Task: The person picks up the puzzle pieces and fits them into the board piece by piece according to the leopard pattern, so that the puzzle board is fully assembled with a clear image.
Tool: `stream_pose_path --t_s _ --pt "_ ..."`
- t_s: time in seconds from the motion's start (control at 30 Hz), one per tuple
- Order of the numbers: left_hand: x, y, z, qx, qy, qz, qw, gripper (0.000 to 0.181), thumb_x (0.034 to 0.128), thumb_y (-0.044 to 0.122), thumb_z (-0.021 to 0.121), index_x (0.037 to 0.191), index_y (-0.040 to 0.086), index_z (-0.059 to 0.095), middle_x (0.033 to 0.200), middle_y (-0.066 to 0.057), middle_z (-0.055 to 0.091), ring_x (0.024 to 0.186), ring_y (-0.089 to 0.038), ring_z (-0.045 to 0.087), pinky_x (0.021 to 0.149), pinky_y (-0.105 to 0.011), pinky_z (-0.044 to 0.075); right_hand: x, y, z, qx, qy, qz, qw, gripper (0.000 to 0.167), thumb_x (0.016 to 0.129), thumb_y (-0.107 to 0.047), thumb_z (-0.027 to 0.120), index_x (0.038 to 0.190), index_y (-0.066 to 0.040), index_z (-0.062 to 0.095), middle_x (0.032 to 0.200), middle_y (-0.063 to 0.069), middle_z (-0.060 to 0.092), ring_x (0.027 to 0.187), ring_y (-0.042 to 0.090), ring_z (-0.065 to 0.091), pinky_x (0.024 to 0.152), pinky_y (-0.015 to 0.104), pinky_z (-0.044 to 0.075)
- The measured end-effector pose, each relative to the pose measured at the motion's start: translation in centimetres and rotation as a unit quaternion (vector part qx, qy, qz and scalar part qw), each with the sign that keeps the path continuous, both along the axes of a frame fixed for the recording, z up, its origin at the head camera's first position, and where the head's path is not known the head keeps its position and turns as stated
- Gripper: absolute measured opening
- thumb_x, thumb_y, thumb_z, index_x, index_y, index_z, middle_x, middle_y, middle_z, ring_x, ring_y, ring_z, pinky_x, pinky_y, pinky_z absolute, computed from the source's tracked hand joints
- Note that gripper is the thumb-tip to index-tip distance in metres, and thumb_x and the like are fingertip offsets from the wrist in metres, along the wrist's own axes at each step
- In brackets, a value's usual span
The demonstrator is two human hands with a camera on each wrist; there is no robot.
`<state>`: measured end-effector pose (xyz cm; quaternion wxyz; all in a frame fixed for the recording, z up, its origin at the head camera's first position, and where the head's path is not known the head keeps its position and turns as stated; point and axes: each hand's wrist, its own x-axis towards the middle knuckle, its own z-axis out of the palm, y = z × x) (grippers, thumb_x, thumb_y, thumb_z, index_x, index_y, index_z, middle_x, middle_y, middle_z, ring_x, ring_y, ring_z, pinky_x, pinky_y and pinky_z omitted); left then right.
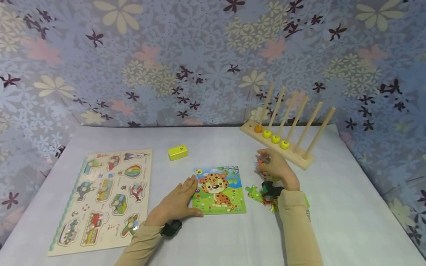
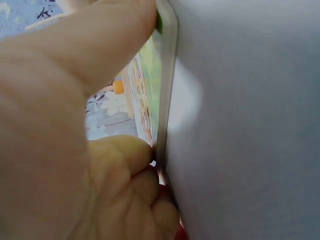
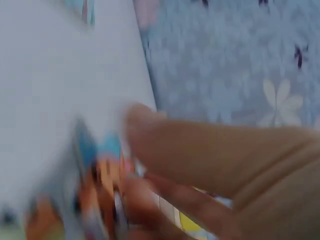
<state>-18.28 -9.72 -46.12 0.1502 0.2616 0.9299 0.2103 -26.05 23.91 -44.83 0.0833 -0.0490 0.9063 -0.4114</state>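
Head view: we note the left hand (image 1: 177,200) spread along the puzzle's (image 1: 218,188) left edge on the counter (image 1: 224,252), presumably steadying it; the right hand (image 1: 276,167), well apart, works among loose pieces (image 1: 255,193). Left wrist view: thumb and fingers brace that edge. Right wrist view: blurred, but we judge one piece (image 3: 106,175) pinched between thumb and fingers.

— Look at the rack (image 1: 303,161). Bare, matt wood?
— Yes. Looks smooth on the beads (image 1: 275,139) (painted wood or plastic, can't tell).
— And the block (image 1: 178,152)?
— Looks smooth, slightly glossy. Smooth print across the panel (image 1: 218,192); matt cloth for the sleeves (image 1: 302,240).
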Motion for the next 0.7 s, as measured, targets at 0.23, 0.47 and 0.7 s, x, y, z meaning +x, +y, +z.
stream_pose_path --t_s 0.23,0.47,0.7 --pt "-0.05 0.04 -0.07 0.002 0.000 0.000 1.0000 0.103 0.0816 0.046 0.073 0.152 -0.005 0.018 0.161 -0.021 0.012 0.150 -0.036 0.015 0.123 -0.051 0.016 -0.08 0.55 -0.22 0.028 -0.034 0.043 0.9981 0.068 0.084 0.005 0.067 0.146 0.002 0.039 0.141 0.032 0.044 0.094 0.036 0.061 0.060 0.028 0.055" --pt "-0.03 -0.04 -0.07 -0.002 0.000 -0.002 1.0000 0.103 0.0816 0.046 0.073 0.152 -0.005 0.018 0.161 -0.021 0.012 0.150 -0.036 0.015 0.123 -0.051 0.015 0.07 0.28 -0.19 0.087 -0.032 0.020 0.9954 0.064 0.083 -0.005 0.070 0.142 0.003 0.044 0.136 0.032 0.051 0.110 0.037 0.058 0.083 0.038 0.053" --pt "0.00 -0.05 -0.12 0.002 0.002 0.000 1.0000 0.102 0.0817 0.044 0.073 0.152 -0.006 0.018 0.161 -0.022 0.012 0.149 -0.037 0.016 0.123 -0.052 0.016 0.26 0.17 0.01 0.093 -0.044 -0.031 0.9943 0.045 0.091 -0.018 0.062 0.127 0.007 0.053 0.108 0.024 0.063 0.080 0.025 0.061 0.066 0.030 0.051"
